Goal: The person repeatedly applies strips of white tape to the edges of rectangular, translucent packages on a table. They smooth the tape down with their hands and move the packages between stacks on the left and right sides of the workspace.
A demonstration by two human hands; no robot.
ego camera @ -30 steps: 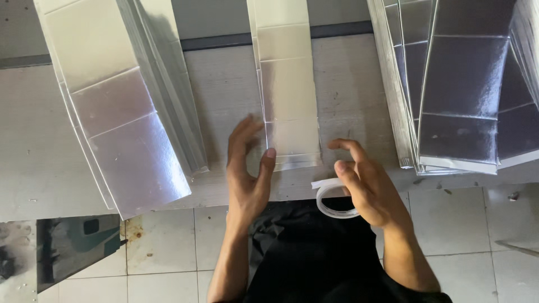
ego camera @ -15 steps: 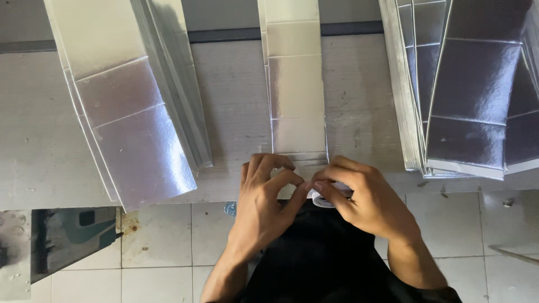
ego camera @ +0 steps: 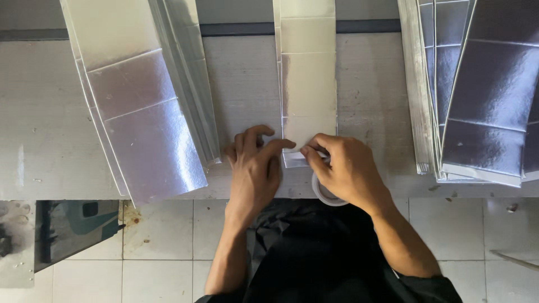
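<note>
1. Grey surface carried foil strip, long axis running away from the person.
2. Left hand pressed its near end flat; right hand pinched it, tape roll beneath.

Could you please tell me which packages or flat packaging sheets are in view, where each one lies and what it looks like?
Middle strip: narrow silvery creased sheet on the table; left hand and right hand press its near end.
Left stack: long shiny silver sheets, angled.
Right stack: darker silver-grey sheets, fanned.
Tape roll: whitish ring, under the right hand.
No labels, signs or screens.
</note>
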